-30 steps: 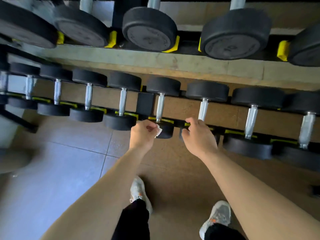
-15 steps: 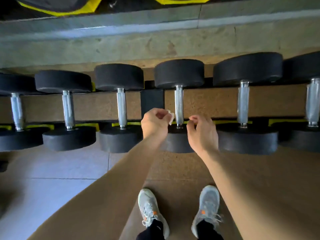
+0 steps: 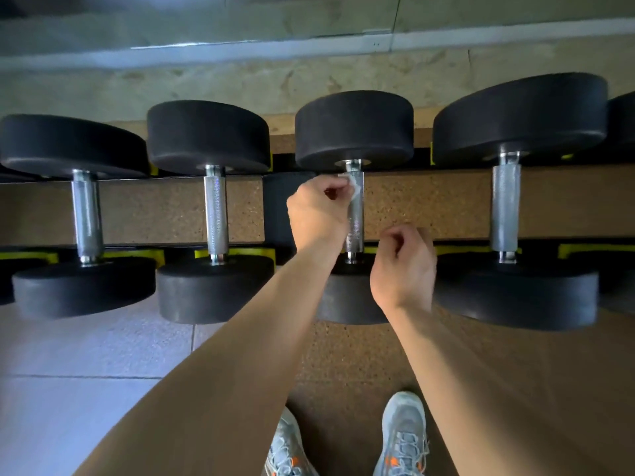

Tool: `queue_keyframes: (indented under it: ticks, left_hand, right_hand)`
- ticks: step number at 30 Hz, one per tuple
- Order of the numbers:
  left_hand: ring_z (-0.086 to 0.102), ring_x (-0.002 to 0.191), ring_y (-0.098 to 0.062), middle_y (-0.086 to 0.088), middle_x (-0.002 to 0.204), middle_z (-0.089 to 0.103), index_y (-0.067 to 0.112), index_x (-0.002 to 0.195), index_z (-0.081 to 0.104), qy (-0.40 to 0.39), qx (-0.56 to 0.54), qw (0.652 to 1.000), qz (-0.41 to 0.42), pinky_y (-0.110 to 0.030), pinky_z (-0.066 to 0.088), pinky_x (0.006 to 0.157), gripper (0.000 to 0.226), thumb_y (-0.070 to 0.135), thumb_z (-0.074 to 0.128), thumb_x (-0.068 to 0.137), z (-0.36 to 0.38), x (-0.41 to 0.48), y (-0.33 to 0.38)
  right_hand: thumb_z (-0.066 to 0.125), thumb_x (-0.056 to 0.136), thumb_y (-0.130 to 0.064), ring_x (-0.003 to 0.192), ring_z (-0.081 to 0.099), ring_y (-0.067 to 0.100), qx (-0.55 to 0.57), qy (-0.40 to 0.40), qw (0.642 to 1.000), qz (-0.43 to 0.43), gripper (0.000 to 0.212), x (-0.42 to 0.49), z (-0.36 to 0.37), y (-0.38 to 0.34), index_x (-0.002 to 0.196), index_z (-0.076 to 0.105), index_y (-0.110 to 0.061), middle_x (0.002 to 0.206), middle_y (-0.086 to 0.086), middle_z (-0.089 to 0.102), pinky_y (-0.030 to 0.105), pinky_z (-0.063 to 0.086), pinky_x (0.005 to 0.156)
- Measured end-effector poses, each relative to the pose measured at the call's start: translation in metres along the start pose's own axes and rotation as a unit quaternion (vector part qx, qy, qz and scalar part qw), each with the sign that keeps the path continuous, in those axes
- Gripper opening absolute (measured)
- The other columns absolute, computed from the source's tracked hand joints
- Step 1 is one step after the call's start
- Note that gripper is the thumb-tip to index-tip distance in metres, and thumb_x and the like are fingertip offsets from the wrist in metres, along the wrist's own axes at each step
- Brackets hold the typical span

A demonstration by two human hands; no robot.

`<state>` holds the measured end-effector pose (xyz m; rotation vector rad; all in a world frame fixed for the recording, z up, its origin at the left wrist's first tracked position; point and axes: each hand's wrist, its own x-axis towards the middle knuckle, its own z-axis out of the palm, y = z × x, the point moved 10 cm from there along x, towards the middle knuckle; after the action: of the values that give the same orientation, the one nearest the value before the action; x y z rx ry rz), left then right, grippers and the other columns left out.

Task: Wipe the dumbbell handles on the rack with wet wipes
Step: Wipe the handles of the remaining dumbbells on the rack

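Status: your left hand (image 3: 318, 209) has a narrow grip, fingertips pinching a small white wet wipe (image 3: 354, 186). The wipe is pressed on the left side of the knurled steel handle (image 3: 355, 221), right at its far end, just under the far black head (image 3: 354, 128). That handle belongs to the third dumbbell from the left in view, and the dumbbell sits on the rack (image 3: 275, 207) with both heads in yellow cradles (image 3: 251, 251). Your right hand (image 3: 402, 266) is lower down, just right of the handle's near end and over the near head (image 3: 347, 300). Its fingers are curled in with nothing visible in the grip. Can't tell whether it touches the handle. The neighbouring dumbbells lie parallel on the same rail: two to the left (image 3: 216, 207) (image 3: 86, 214), a bigger one to the right (image 3: 504, 207), and part of another at the right edge. There's a speckled cork-coloured mat (image 3: 429, 204) under the rack and your feet, and pale floor tile (image 3: 86, 355) off to the left. Your grey trainers with orange marks (image 3: 403, 438) show at the bottom edge, toes pointing at the rack.
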<state>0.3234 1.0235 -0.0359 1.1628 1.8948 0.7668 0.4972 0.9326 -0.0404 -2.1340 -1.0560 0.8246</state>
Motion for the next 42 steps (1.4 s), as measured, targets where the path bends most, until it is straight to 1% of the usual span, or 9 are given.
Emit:
queue_keyframes:
  ticks: [5, 8, 13, 19, 23, 28, 32, 37, 42]
  left_hand:
    - [0.059, 0.077, 0.007, 0.021, 0.082, 0.064, 0.024, 0.096, 0.079, -0.051, 0.067, 0.996, 0.010, -0.001, 0.039, 0.058, 0.007, 0.027, 0.076, 0.090, 0.000, -0.014, -0.022]
    - [0.058, 0.075, 0.005, 0.021, 0.079, 0.062, 0.023, 0.095, 0.079, -0.025, 0.048, 0.999, -0.002, -0.001, 0.039, 0.056, 0.006, 0.024, 0.075, 0.091, -0.001, -0.005, -0.011]
    - [0.058, 0.079, 0.004, 0.022, 0.080, 0.060, 0.026, 0.102, 0.079, 0.023, -0.008, 1.000, -0.020, -0.006, 0.038, 0.069, 0.012, 0.026, 0.076, 0.091, 0.000, 0.016, 0.004]
    - [0.059, 0.078, 0.007, 0.015, 0.090, 0.069, 0.023, 0.097, 0.078, -0.062, 0.078, 0.995, 0.014, 0.000, 0.040, 0.062, 0.007, 0.024, 0.076, 0.090, 0.001, -0.010, -0.020]
    - [0.060, 0.078, 0.005, 0.018, 0.086, 0.066, 0.024, 0.099, 0.079, -0.008, 0.018, 1.000, -0.014, -0.009, 0.050, 0.076, 0.010, 0.024, 0.076, 0.089, -0.001, 0.016, 0.000]
    - [0.059, 0.078, 0.008, 0.024, 0.082, 0.061, 0.029, 0.093, 0.077, -0.031, 0.033, 0.999, -0.026, -0.006, 0.043, 0.069, 0.004, 0.026, 0.075, 0.090, 0.002, 0.002, -0.015]
    - [0.059, 0.077, 0.007, 0.021, 0.082, 0.063, 0.028, 0.084, 0.074, -0.092, 0.065, 0.993, -0.025, -0.002, 0.041, 0.060, 0.011, 0.020, 0.075, 0.091, 0.004, -0.011, -0.032]
    - [0.058, 0.080, 0.005, 0.017, 0.091, 0.064, 0.025, 0.097, 0.076, -0.044, 0.023, 0.998, -0.049, -0.006, 0.039, 0.064, 0.008, 0.021, 0.075, 0.091, 0.003, 0.009, -0.019]
    - [0.062, 0.080, 0.000, 0.014, 0.087, 0.068, 0.025, 0.078, 0.073, -0.146, 0.126, 0.979, -0.065, -0.009, 0.042, 0.060, 0.014, 0.018, 0.075, 0.090, 0.006, -0.014, -0.048]
  right_hand:
    - [0.045, 0.097, -0.015, 0.091, 0.054, 0.018, -0.015, -0.034, 0.999, -0.023, 0.020, -0.005, 0.003, -0.003, 0.100, 0.064, -0.014, 0.109, -0.003, 0.049, 0.026, 0.038, 0.080]
    - [0.045, 0.097, -0.016, 0.090, 0.055, 0.018, -0.019, -0.034, 0.999, -0.026, 0.019, -0.004, 0.003, -0.003, 0.100, 0.064, -0.013, 0.108, -0.002, 0.049, 0.026, 0.039, 0.079]
    - [0.046, 0.096, -0.015, 0.091, 0.056, 0.018, -0.003, -0.030, 0.999, -0.025, 0.017, -0.002, 0.004, 0.002, 0.098, 0.063, -0.015, 0.109, -0.003, 0.051, 0.028, 0.043, 0.079]
    - [0.046, 0.094, -0.010, 0.086, 0.052, 0.014, 0.011, -0.007, 1.000, -0.025, 0.018, -0.003, 0.001, 0.004, 0.097, 0.064, -0.013, 0.109, 0.002, 0.055, 0.017, 0.032, 0.068]
    - [0.046, 0.092, -0.007, 0.084, 0.052, 0.013, 0.025, -0.006, 0.999, -0.035, 0.019, -0.001, 0.002, 0.004, 0.095, 0.065, -0.011, 0.106, 0.000, 0.054, 0.000, 0.033, 0.069]
    - [0.048, 0.091, -0.009, 0.085, 0.053, 0.015, 0.027, -0.007, 0.999, -0.036, 0.018, 0.001, 0.004, 0.007, 0.095, 0.065, -0.013, 0.106, 0.002, 0.056, 0.018, 0.030, 0.070]
    - [0.041, 0.083, -0.023, 0.088, 0.055, 0.017, 0.032, 0.001, 0.999, -0.030, 0.027, 0.001, 0.004, 0.008, 0.093, 0.065, -0.016, 0.106, 0.003, 0.059, 0.020, 0.032, 0.074]
    - [0.038, 0.082, -0.026, 0.089, 0.056, 0.019, 0.032, -0.009, 0.999, -0.025, 0.032, 0.001, 0.005, 0.007, 0.094, 0.065, -0.017, 0.107, 0.002, 0.058, 0.025, 0.037, 0.079]
    - [0.037, 0.084, -0.023, 0.088, 0.056, 0.018, 0.033, -0.001, 0.999, -0.036, 0.034, 0.000, 0.004, 0.005, 0.096, 0.066, -0.012, 0.108, 0.006, 0.058, 0.022, 0.036, 0.077]
